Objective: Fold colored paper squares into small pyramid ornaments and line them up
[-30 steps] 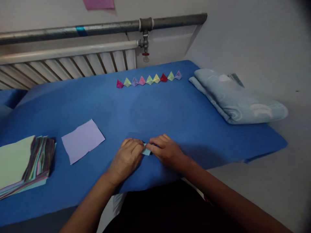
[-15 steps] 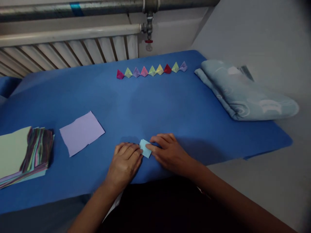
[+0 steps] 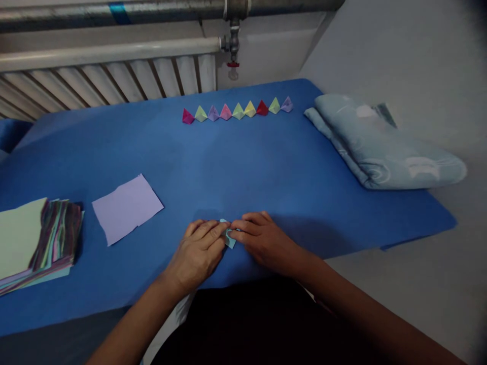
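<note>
Close to the front edge of the blue-covered table lies a small folded square of light blue paper [image 3: 230, 242], partly hidden under my fingers. My left hand [image 3: 200, 253] presses on it from the left, its fingers together and reaching over the top of the paper. From the right, my right hand [image 3: 262, 238] grips the paper's right side with bent fingers. The fingertips of both hands almost meet over the paper. A flat sheet of lilac paper [image 3: 128, 209] rests to the left of my left hand.
A stack of coloured paper [image 3: 23, 233] lies at the far left. Several folded paper pieces [image 3: 238, 111] form a row along the back of the blue table cover [image 3: 243, 162]. A folded light blue blanket [image 3: 380, 147] sits at the right. Behind the table is a radiator [image 3: 114, 81].
My left fingers have slid right, over the top of the light blue paper, covering more of it. My right fingers have shifted slightly left towards them.
</note>
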A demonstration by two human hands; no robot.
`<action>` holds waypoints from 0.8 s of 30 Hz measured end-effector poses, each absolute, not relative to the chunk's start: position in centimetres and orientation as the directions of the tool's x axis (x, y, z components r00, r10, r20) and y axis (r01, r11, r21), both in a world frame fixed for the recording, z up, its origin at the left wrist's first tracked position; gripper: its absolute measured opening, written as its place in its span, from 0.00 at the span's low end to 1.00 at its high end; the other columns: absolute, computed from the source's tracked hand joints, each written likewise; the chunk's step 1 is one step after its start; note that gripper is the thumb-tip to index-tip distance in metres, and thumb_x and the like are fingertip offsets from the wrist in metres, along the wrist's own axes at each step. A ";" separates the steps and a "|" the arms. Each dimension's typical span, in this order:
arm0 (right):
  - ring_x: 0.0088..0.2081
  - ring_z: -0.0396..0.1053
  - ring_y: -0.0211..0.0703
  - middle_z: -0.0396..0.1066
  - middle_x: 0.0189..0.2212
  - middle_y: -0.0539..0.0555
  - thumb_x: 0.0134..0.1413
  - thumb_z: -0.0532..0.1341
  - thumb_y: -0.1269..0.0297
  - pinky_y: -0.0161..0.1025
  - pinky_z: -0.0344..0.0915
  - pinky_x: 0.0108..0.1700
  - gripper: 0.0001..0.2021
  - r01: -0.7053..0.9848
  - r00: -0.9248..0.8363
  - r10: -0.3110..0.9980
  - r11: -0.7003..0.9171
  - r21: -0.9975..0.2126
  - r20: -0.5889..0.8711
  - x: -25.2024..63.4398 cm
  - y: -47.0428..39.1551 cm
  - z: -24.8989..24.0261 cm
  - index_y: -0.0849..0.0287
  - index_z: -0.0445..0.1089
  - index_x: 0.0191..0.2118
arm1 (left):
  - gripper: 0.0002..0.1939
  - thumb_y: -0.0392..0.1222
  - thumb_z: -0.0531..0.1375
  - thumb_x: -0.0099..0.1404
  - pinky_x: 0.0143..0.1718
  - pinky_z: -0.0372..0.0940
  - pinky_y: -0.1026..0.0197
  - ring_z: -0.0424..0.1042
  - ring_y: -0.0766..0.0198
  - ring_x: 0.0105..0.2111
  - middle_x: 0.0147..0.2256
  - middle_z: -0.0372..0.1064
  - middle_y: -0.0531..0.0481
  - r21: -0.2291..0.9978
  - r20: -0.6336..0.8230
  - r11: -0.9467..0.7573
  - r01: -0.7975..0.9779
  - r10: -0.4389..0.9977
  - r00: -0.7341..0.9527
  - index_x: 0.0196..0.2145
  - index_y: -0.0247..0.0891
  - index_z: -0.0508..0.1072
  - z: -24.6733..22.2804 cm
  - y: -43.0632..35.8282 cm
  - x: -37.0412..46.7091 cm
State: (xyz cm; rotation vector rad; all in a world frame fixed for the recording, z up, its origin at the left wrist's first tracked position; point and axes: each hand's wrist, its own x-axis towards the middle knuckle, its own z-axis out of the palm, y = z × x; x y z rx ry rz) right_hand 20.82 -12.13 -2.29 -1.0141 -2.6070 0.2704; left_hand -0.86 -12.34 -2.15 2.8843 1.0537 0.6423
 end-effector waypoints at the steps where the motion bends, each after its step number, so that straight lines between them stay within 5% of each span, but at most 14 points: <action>1: 0.49 0.60 0.48 0.71 0.50 0.52 0.64 0.50 0.72 0.46 0.55 0.46 0.15 0.617 -0.700 0.677 0.734 -0.283 0.227 20.9 -12.1 -2.3 0.56 0.68 0.51 | 0.08 0.33 0.54 0.67 0.49 0.59 0.50 0.70 0.55 0.47 0.49 0.73 0.47 0.138 0.355 -0.788 0.601 0.605 0.712 0.39 0.38 0.73 -2.0 -12.1 -0.9; 17: 0.44 0.66 0.46 0.73 0.42 0.56 0.59 0.55 0.70 0.45 0.57 0.45 0.10 0.651 -0.561 0.783 0.618 -0.440 0.270 20.6 -12.3 -2.0 0.59 0.69 0.44 | 0.10 0.33 0.55 0.66 0.50 0.57 0.49 0.71 0.58 0.46 0.47 0.74 0.47 0.292 0.349 -0.711 0.640 0.702 0.620 0.43 0.39 0.71 -2.4 -12.3 -1.0; 24: 0.42 0.67 0.46 0.73 0.41 0.57 0.59 0.55 0.70 0.46 0.58 0.44 0.09 0.640 -0.542 0.788 0.613 -0.464 0.294 20.6 -12.2 -2.2 0.59 0.69 0.43 | 0.13 0.36 0.56 0.66 0.52 0.56 0.47 0.71 0.56 0.46 0.47 0.74 0.46 0.269 0.354 -0.677 0.685 0.731 0.583 0.48 0.39 0.70 -2.4 -12.8 -0.3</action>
